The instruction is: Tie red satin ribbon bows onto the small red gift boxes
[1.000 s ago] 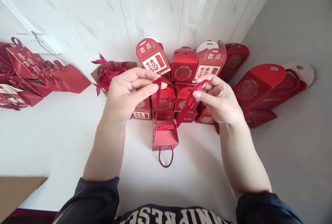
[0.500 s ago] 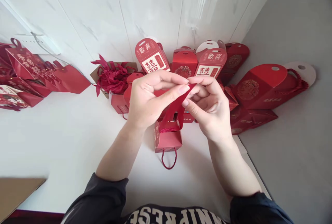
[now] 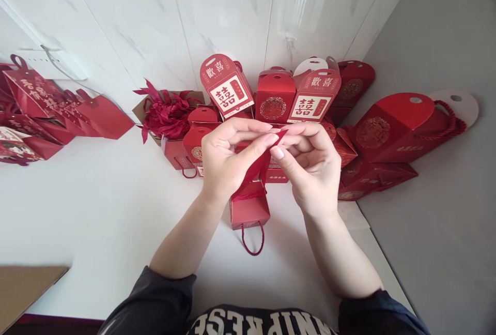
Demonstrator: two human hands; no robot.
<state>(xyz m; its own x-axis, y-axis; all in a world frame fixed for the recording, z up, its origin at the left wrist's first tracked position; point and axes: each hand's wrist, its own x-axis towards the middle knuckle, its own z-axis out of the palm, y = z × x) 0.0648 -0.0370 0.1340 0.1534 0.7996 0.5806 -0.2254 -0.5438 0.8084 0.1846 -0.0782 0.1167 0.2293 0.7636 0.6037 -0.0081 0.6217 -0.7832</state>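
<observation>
A dark red ribbon [image 3: 256, 167] rises from a small red gift box [image 3: 250, 210] on the table. My left hand [image 3: 232, 156] pinches the ribbon's upper end between thumb and fingers. From the other side, my right hand [image 3: 310, 164] also grips the ribbon, its thumb below and its fingers curled behind. The two hands nearly touch at the fingertips. On the box's near side a twisted cord handle [image 3: 252, 239] lies on the white table. Part of the box top is hidden by the ribbon.
Behind my hands stand several red boxes [image 3: 274, 98] against the tiled wall. A carton of loose ribbons [image 3: 170, 118] is to their left. Red bags [image 3: 96, 118] lie far left, larger boxes [image 3: 391, 123] at right by a grey panel. Cardboard [image 3: 27, 288] is at the lower left.
Both hands have come slightly lower and closer together with the ribbon between them. Less of the ribbon's tip shows. The camera view has shifted a little.
</observation>
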